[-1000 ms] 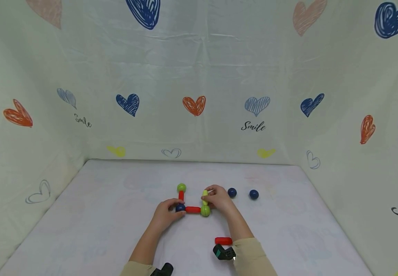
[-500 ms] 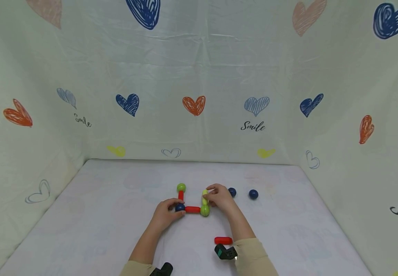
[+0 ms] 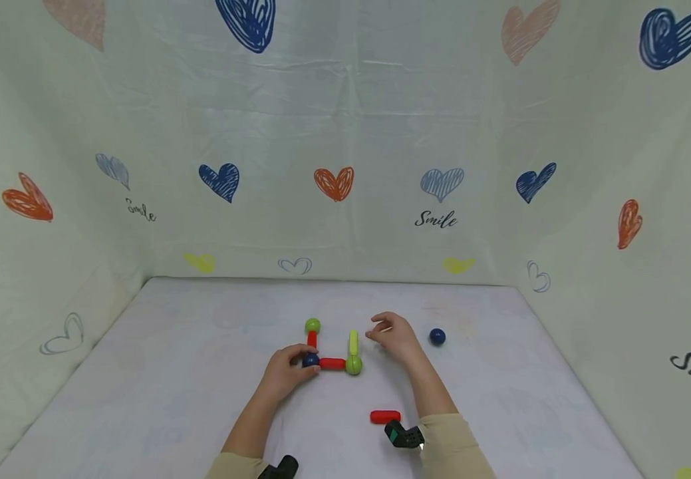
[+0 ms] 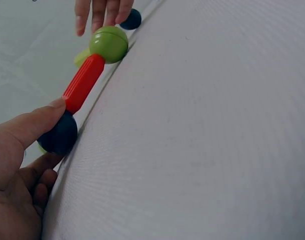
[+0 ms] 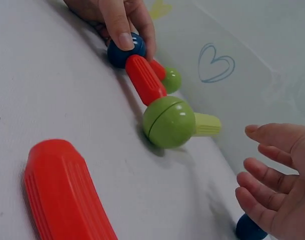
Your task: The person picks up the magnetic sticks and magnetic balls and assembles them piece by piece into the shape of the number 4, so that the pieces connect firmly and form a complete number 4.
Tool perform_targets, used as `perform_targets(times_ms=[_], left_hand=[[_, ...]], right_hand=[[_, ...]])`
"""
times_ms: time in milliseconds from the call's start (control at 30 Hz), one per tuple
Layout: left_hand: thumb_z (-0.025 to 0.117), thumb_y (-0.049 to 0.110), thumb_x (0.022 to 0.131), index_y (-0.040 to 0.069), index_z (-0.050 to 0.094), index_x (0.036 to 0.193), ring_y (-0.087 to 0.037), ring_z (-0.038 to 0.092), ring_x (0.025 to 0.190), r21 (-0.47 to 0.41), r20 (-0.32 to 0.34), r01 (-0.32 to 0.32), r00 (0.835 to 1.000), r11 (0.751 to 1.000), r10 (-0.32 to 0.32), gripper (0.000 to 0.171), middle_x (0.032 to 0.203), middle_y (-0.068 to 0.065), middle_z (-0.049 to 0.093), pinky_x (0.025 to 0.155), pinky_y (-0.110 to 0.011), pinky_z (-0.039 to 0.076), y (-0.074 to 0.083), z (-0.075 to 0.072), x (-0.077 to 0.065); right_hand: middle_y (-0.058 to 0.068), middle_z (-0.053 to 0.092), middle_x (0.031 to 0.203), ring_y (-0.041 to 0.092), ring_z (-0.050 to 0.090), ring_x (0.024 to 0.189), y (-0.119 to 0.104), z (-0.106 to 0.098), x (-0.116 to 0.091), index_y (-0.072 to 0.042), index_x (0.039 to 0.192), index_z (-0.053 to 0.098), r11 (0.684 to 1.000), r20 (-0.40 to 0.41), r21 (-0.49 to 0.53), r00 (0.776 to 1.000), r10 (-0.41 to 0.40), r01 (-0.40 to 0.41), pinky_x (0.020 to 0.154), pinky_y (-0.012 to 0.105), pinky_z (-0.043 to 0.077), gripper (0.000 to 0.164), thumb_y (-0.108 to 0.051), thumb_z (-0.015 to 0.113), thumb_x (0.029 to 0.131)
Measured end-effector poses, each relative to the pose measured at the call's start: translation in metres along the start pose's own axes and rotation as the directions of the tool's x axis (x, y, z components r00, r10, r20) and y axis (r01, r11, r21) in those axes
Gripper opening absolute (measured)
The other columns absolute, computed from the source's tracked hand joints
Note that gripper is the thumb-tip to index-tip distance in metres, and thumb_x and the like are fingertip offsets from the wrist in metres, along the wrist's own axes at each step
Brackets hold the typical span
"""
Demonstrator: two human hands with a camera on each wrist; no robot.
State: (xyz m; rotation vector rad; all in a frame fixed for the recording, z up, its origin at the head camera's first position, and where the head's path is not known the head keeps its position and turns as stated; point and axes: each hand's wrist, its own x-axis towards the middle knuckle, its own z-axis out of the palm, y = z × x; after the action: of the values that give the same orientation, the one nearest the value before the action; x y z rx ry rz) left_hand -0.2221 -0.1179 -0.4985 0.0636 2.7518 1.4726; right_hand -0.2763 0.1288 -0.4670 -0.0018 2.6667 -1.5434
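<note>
The left hand [image 3: 285, 369] pinches a dark blue ball [image 3: 310, 360] between its thumb and fingers. The right hand [image 3: 396, 336] holds nothing that I can see; its fingers are spread a bit, close to the yellow-green stick [image 3: 354, 342] but not touching it. The hands are apart.

The joined toy sits near the middle of the white bench [image 3: 159, 406]. From the dark blue ball, one red stick [image 3: 312, 341] goes away from the person to a far green ball [image 3: 312, 325]. Another red stick [image 3: 332, 364] goes right to a near green ball [image 3: 354, 365], and the yellow-green stick pokes out from there, away from the person.

So I think a good part is done: three sides of a box shape look joined. The yellow-green stick has no ball on its far end. A loose red stick [image 3: 385, 417] and a loose blue ball [image 3: 437, 337] lie on the right, not joined, so there seems to be more left to do.
</note>
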Motion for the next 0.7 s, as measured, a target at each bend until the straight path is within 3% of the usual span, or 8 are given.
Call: perform_targets(times_ms=[367,700], left_hand=[[0.081,0.014,0.080,0.014,0.072,0.106,-0.030,0.055,0.104,0.004,-0.007,-0.010,1.000,1.000,0.010,0.029,0.118,-0.012,0.063,0.091,-0.049,0.048,0.000,0.000,-0.001],[0.081,0.014,0.080,0.015,0.072,0.107,-0.029,0.054,0.104,0.002,-0.005,-0.016,1.000,1.000,0.016,0.028,0.118,-0.011,0.062,0.090,-0.048,0.049,0.000,0.000,-0.001]], right_hand=[[0.004,0.064,0.095,0.021,0.057,0.086,0.009,-0.016,0.000,-0.004,0.113,0.067,0.998,-0.115,-0.030,0.992,-0.059,0.056,0.072,0.031,0.048,0.032,-0.012,0.078,0.083],[0.011,0.063,0.113,0.029,0.053,0.107,0.013,-0.028,-0.004,-0.005,0.114,0.068,0.996,-0.154,-0.071,0.986,-0.063,0.052,0.087,0.044,0.047,0.034,-0.012,0.078,0.083]])
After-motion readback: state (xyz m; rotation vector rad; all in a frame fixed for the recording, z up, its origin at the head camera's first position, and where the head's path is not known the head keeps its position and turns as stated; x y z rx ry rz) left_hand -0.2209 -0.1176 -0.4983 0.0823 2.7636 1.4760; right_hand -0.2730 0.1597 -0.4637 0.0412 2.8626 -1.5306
